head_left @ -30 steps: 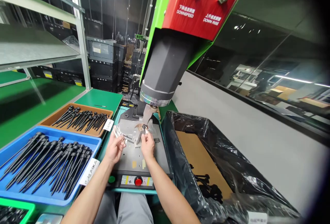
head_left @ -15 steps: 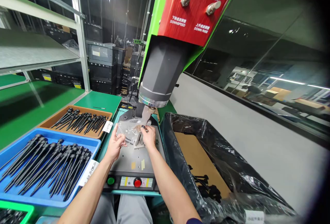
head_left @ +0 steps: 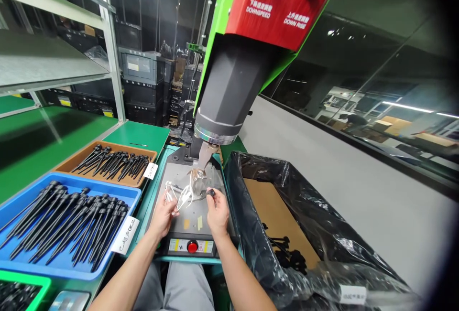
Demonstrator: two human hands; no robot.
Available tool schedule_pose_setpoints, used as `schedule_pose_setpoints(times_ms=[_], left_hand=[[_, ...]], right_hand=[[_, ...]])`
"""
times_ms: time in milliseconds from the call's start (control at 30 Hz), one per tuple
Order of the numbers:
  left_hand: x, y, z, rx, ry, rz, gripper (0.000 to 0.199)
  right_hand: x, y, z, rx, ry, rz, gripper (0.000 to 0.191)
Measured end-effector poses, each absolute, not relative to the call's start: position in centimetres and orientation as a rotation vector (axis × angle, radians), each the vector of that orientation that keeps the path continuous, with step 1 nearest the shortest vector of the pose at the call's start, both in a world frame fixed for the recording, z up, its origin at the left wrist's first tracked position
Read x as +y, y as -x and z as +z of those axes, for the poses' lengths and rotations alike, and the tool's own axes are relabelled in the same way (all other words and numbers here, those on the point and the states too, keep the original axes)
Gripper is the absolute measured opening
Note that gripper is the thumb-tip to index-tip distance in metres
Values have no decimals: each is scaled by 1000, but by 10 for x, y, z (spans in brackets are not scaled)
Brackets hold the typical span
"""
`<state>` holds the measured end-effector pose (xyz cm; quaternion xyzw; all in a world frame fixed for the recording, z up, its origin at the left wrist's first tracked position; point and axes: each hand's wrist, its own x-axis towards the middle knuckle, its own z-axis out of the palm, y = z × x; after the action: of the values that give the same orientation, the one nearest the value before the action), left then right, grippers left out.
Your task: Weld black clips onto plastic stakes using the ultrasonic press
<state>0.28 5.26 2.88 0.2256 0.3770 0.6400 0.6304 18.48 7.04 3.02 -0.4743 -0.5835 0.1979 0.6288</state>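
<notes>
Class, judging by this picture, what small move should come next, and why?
Probably draw the black part in the right hand away from the clear plastic: the left hand holds the plastic, and part and plastic appear close together.

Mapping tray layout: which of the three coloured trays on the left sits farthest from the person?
The brown tray: it lies beyond the blue tray, while the green-rimmed tray is closest.

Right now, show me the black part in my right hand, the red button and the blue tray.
Black part (head_left: 211, 192), head view: on its rounded end.
Red button (head_left: 192, 246), head view: on its cap.
Blue tray (head_left: 73, 273), head view: on its front wall.
</notes>
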Motion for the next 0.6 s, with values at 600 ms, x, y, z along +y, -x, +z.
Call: schedule_pose_setpoints(times_ms=[600], left_hand=[[-18, -3, 19, 1325, -843, 1365, 34]], right_hand=[[29, -175, 56, -1516, 932, 401, 26]])
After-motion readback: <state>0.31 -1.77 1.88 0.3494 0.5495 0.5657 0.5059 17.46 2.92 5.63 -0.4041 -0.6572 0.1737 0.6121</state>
